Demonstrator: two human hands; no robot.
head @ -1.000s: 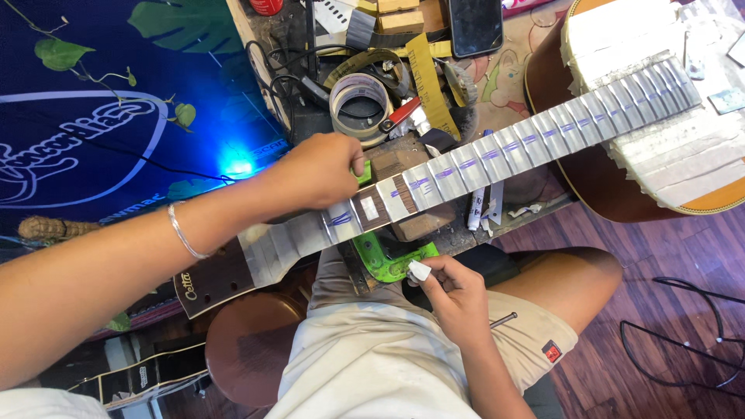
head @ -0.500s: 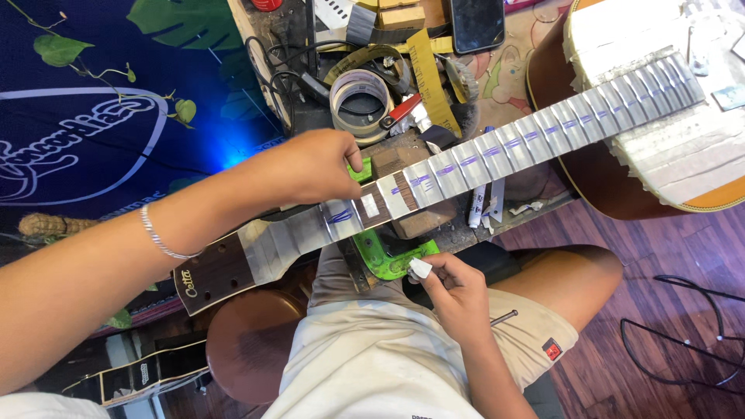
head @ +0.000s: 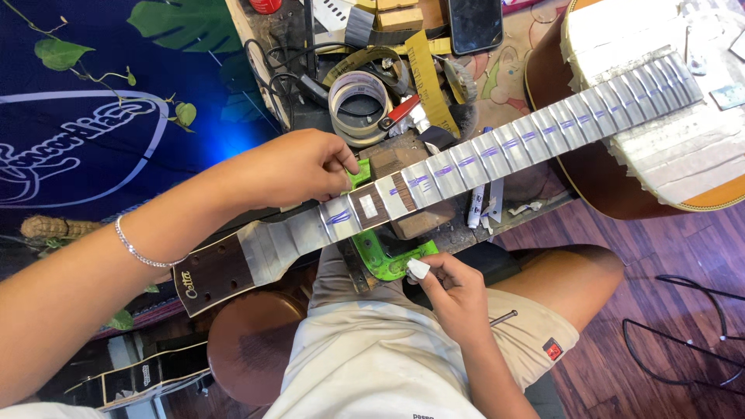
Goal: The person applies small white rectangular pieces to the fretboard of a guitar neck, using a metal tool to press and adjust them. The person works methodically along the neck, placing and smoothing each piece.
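Observation:
An acoustic guitar lies across the bench with its neck (head: 466, 163) covered in pale masking tape and marked with purple lines; one fret slot near the head end is bare wood. My left hand (head: 299, 167) rests on the far edge of the neck, fingers pinching something by a green clamp (head: 388, 260) under the neck. My right hand (head: 454, 291) hovers below the neck, above my lap, pinching a small white piece (head: 417, 268) between thumb and fingers. The headstock (head: 213, 275) points to the lower left.
The guitar body (head: 621, 171) sits at the upper right, taped over. A roll of tape (head: 358, 105), a red-handled tool (head: 400, 111), a phone (head: 475, 23) and cables crowd the bench behind the neck. A brown stool (head: 248, 349) stands below; another guitar lies lower left.
My left hand has shifted slightly along the far edge of the neck. My right hand stays in place with the white piece.

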